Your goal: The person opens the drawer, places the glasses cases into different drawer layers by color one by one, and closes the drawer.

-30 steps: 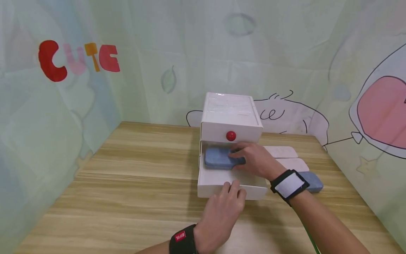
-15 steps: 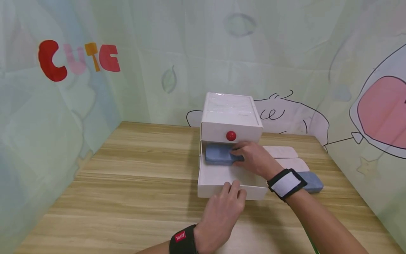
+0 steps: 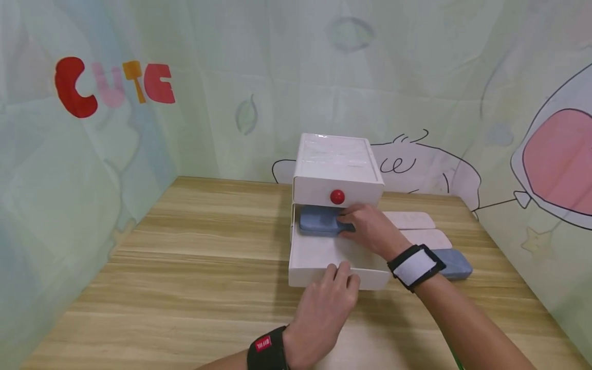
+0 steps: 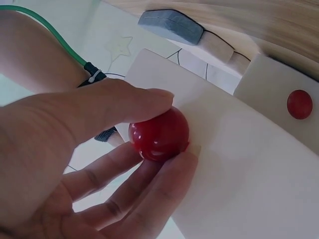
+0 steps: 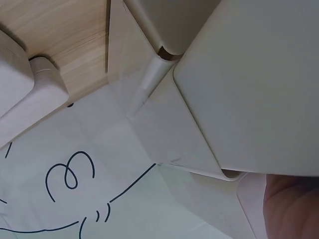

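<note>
A white two-drawer box (image 3: 339,154) stands on the table with its lower drawer (image 3: 319,257) pulled out. My left hand (image 3: 324,313) is at that drawer's front; in the left wrist view its thumb and fingers pinch the lower red knob (image 4: 159,133). Inside the drawer, toward the back and under the upper drawer, lies a blue rounded rectangular block (image 3: 319,222). My right hand (image 3: 372,228) grips the block's right end with thumb and fingers. Only part of my right hand (image 5: 294,209) shows in the right wrist view, and the block is hidden there.
The upper drawer, with its red knob (image 3: 337,197), is pushed in. To the box's right lie two pale pinkish blocks (image 3: 411,221) and another blue block (image 3: 455,264) in a row on the wooden table (image 3: 199,257). Printed cloth (image 3: 222,92) hangs behind and at the sides.
My right hand has pushed the blue block further back in the lower drawer, under the upper one. My left hand has stayed at the drawer front.
</note>
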Available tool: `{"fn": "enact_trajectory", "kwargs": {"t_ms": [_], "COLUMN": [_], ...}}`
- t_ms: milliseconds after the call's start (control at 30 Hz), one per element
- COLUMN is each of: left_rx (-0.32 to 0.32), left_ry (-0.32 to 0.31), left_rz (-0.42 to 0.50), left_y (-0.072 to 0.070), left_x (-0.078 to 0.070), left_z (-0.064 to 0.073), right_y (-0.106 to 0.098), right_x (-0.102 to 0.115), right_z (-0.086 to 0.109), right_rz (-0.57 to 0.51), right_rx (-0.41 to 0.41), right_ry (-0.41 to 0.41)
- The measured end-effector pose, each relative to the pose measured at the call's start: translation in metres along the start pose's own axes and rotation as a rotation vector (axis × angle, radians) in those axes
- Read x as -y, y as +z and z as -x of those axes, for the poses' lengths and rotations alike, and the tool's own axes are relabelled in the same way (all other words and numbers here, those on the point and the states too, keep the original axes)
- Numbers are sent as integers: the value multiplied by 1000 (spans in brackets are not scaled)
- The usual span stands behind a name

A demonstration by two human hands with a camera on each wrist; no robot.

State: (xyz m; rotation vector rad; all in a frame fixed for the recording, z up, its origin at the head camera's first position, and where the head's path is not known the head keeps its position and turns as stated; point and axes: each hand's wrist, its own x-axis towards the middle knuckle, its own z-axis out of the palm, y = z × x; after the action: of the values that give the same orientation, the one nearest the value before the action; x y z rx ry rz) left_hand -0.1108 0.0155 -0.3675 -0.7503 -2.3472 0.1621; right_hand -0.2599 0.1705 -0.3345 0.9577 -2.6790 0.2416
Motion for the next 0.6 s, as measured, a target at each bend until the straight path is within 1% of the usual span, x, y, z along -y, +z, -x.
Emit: {"fn": "enact_trajectory", "kwargs": {"t_ms": [200, 367, 600], "left_rx": [-15, -18, -14], "left_ry": [-9, -9, -7], "left_rz": [-11, -17, -20], "left_y": [0, 1, 1], "left_x": [0, 0, 1], "left_z": [0, 0, 0], "right_y": [-3, -7, -17], "right_x": [-1, 0, -2], "right_z": [3, 10, 24], "right_rz": [-5, -27, -52], "right_rx": [26, 21, 1], "right_ry": [-18, -33, -2]}}
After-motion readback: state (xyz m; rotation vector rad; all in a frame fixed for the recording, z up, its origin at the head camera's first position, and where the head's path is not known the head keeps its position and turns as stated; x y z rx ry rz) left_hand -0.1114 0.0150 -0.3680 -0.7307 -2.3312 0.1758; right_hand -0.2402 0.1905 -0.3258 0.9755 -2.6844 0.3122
